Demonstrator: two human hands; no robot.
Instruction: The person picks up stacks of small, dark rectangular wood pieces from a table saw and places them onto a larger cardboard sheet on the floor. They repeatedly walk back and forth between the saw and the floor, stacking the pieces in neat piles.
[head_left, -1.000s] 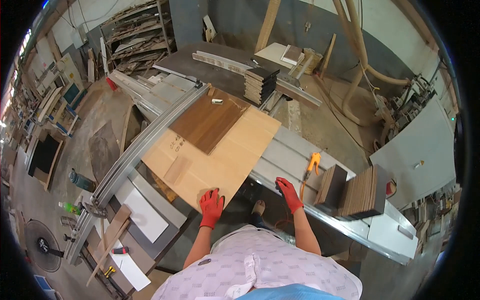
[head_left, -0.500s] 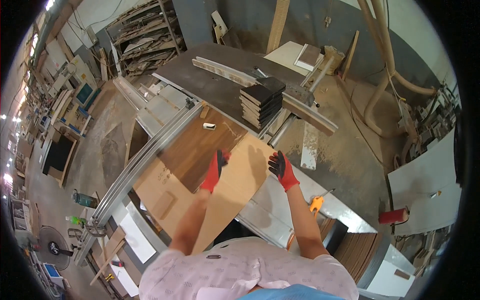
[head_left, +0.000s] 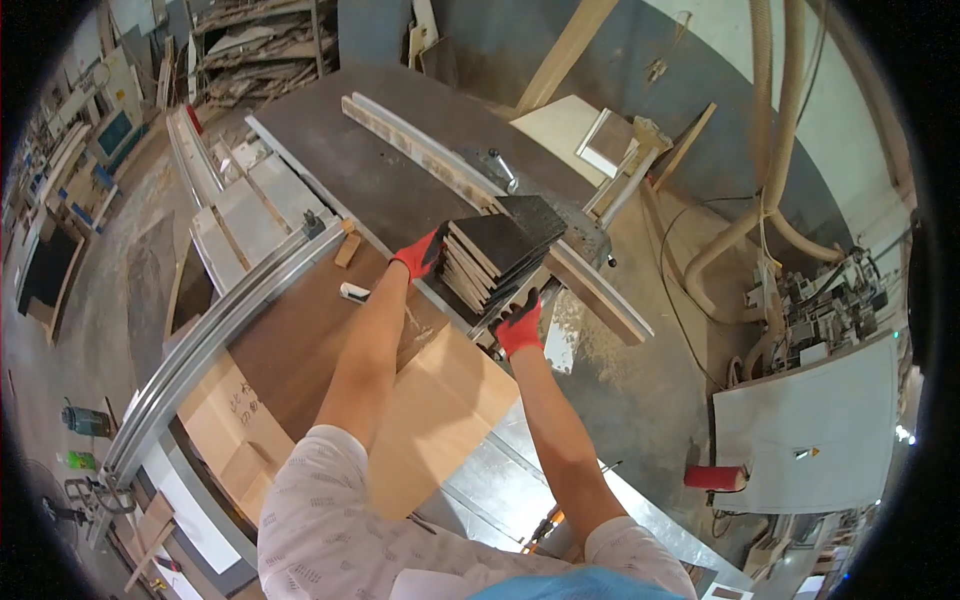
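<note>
A stack of several dark-faced boards (head_left: 490,243) with pale cut edges stands on the dark saw table, beside the metal fence. My left hand (head_left: 421,253), in a red and black glove, is closed against the left side of the stack, its fingertips partly hidden at the boards' edge. My right hand (head_left: 519,322), gloved the same way, is at the stack's near right corner with thumb and fingers apart. Whether it touches the boards I cannot tell. Below my arms lie a brown wood-grain panel (head_left: 285,330) and a tan cardboard sheet (head_left: 450,400).
A long fence (head_left: 420,150) crosses the dark table (head_left: 330,125). A metal rail (head_left: 230,335) runs along the left. A small white object (head_left: 354,292) and a wood block (head_left: 347,249) lie near my left forearm. A red extinguisher (head_left: 715,478) is at right, with hoses (head_left: 775,150) beyond.
Both hands have moved forward from above the panel and cardboard to the board stack, left hand to its left side, right hand to its near corner. The view has shifted too.
</note>
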